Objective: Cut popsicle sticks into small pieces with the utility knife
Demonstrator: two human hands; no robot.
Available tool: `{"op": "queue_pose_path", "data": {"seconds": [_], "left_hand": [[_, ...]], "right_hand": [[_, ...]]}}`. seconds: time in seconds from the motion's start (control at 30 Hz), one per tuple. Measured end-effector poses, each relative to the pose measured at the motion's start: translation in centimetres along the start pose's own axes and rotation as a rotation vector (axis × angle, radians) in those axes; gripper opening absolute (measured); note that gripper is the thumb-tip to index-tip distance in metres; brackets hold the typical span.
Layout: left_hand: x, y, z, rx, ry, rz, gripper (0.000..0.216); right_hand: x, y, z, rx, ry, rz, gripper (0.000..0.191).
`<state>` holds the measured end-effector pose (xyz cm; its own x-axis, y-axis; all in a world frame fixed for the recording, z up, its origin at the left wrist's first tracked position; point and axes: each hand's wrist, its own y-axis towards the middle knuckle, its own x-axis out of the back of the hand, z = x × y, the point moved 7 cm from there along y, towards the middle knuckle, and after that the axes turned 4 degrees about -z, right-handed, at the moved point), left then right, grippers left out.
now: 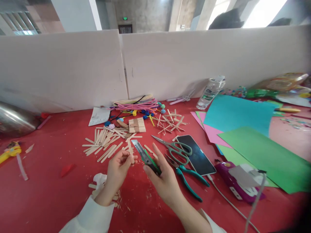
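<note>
Between the thumb and fingers of my left hand a wooden craft stick is pinched, pointing up and away from me. My right hand grips a black and green utility knife, its blade out and close to the stick's right side. The right index finger is stretched along the knife. Past both hands lies a loose pile of craft sticks, with a bundled stack of sticks beside it. Small wood shavings are scattered on the red table below my hands.
Right of my hands lie scissors, teal-handled pliers and a phone with a cable. Coloured paper sheets and a water bottle are farther right. A white partition borders the back; a yellow glue gun lies left.
</note>
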<state>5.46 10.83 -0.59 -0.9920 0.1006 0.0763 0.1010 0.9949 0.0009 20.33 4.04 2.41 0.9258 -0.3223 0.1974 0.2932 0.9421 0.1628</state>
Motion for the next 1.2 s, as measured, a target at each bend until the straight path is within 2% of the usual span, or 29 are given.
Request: {"op": "queue_pose_path", "data": {"seconds": [0.1,0.2,0.33,0.43,0.53,0.67,0.73,0.83,1.03,1.2], "left_hand": [[-0.9,-0.5,-0.3,-0.041,0.069,0.09,0.019],[-1.3,-0.8,-1.0,-0.148,0.268,0.111,0.02],[-1.7,-1.3,-2.3,-0.362,0.578,0.098,0.019],[-1.8,-1.6,-2.9,-0.454,0.639,0.115,0.018],[-1.5,-1.4,-2.7,-0.431,0.605,0.105,0.022],[-0.5,-0.7,-1.6,-0.29,0.519,0.064,0.032],[-0.3,-0.5,-1.4,-0.266,0.477,0.039,0.026],[-0.5,-0.7,-2.1,-0.325,0.431,0.027,0.02],[-1.6,-1.6,-4.1,-0.523,0.575,0.061,0.008],[-1.8,-1.7,-4.0,-0.548,0.61,0.056,0.012]], "right_hand": [[0.0,0.9,-1.3,-0.227,0.197,-0.017,0.034],[-0.1,2.2,-1.5,-0.303,0.304,-0.044,0.032],[-1.2,4.1,-1.2,-0.257,0.33,0.016,0.032],[-1.6,5.1,-1.7,-0.192,0.25,-0.005,0.023],[-1.3,5.5,-2.4,-0.155,0.237,-0.046,0.019],[-0.5,5.3,-2.7,-0.122,0.233,-0.061,0.018],[-0.3,5.2,-2.7,-0.113,0.229,-0.057,0.019],[-0.3,5.0,-2.5,-0.095,0.216,-0.049,0.018],[-0.7,4.5,-2.4,-0.051,0.155,-0.051,0.014],[-0.8,4.1,-2.0,-0.027,0.11,-0.069,0.014]]}}
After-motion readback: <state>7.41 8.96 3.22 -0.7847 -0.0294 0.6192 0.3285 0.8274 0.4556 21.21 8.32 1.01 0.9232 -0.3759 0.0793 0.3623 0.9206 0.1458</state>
